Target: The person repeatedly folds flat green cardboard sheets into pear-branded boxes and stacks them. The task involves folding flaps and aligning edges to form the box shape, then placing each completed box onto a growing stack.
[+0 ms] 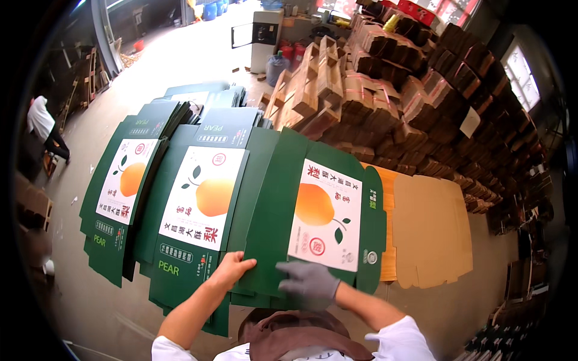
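Touching cardboard (pixel 269 219), left fingers (pixel 239 257) seemingly curled

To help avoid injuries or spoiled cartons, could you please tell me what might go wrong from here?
The bare left hand might get scraped by the edge of the green carton sheet it touches; only the right hand is gloved. The neighbouring printed sheet lies close alongside and could be nudged askew.

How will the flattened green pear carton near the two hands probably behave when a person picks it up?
The flattened green pear carton would probably be light for its size, since it looks like thin board. It may fold at its edge, as a rounded flap runs along its right side. Rolling seems unlikely, because it is broad and flat.
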`<state>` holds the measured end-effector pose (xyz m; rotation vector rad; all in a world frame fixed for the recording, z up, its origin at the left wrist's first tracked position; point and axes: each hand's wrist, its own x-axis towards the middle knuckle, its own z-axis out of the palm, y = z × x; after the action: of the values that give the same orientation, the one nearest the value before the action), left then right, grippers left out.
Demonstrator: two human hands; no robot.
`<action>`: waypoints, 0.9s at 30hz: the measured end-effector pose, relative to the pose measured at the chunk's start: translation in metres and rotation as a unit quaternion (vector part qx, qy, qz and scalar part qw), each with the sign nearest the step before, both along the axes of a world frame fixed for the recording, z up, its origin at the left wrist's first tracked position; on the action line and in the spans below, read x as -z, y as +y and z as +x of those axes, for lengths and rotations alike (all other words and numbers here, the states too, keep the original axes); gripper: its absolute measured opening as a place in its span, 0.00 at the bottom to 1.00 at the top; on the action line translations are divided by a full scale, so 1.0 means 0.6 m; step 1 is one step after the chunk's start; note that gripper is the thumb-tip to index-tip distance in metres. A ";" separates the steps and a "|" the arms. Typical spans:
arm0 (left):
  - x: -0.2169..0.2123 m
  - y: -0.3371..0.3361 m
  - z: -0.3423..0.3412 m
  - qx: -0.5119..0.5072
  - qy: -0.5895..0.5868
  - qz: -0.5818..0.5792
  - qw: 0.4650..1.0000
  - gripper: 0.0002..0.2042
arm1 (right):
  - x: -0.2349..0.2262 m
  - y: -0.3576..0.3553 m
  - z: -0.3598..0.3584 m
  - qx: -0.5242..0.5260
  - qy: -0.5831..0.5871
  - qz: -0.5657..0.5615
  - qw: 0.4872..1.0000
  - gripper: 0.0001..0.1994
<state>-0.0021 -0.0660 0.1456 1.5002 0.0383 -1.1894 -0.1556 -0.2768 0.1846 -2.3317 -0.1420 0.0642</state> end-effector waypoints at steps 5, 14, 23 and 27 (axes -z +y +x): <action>0.021 0.065 -0.102 0.019 -0.145 0.062 0.987 0.08 | 0.148 -0.248 0.284 0.301 0.092 0.167 0.934 0.24; -0.070 0.037 -0.154 0.047 -0.221 0.150 0.962 0.15 | 0.240 -0.453 0.558 0.319 0.074 0.043 0.944 0.28; 0.003 0.101 -0.090 0.007 -0.191 0.122 0.974 0.10 | 0.213 -0.420 0.605 0.283 0.209 0.126 0.928 0.25; 0.052 0.120 -0.056 -0.042 -0.254 0.142 0.956 0.06 | 0.165 -0.424 0.623 0.298 0.015 0.145 0.943 0.17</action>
<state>-0.0359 0.0061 0.1142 2.0030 -0.0763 -0.7221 0.2180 -0.5313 0.0855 -1.9864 0.5357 -0.2097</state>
